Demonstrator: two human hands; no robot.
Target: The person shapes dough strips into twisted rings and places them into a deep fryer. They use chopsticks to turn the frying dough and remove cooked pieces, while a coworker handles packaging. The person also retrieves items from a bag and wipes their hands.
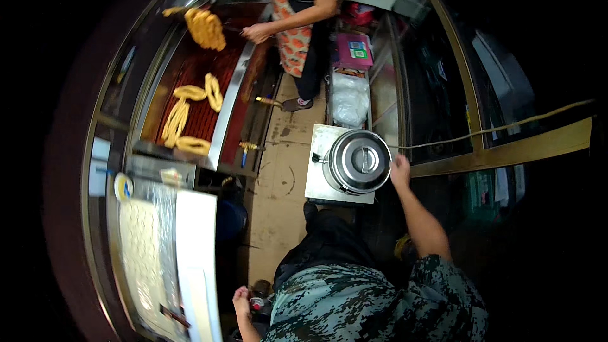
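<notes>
My right hand (400, 171) is at the right side of a lidded stainless steel pot (359, 162). Its fingers are partly hidden, so a grip on a side handle cannot be made out. The pot has a black-knobbed tap on its left and stands on a pale square board (317, 185). Low at my left side hangs my left hand (241, 297), its fingers curled and nothing visible in them. It is nearest to the white edge of a work counter (197, 247), where a flat slab of pale dough (140, 256) lies beside clear plastic film.
A co-worker (297, 19) stands ahead by a deep fryer (223, 137); golden fried dough sticks (206, 28) are raised over it. Paler dough sticks (175, 121) float in the oil. Brass valves (249, 146) jut into the cardboard-covered aisle (280, 190). Bagged goods (350, 99) lie beyond the pot.
</notes>
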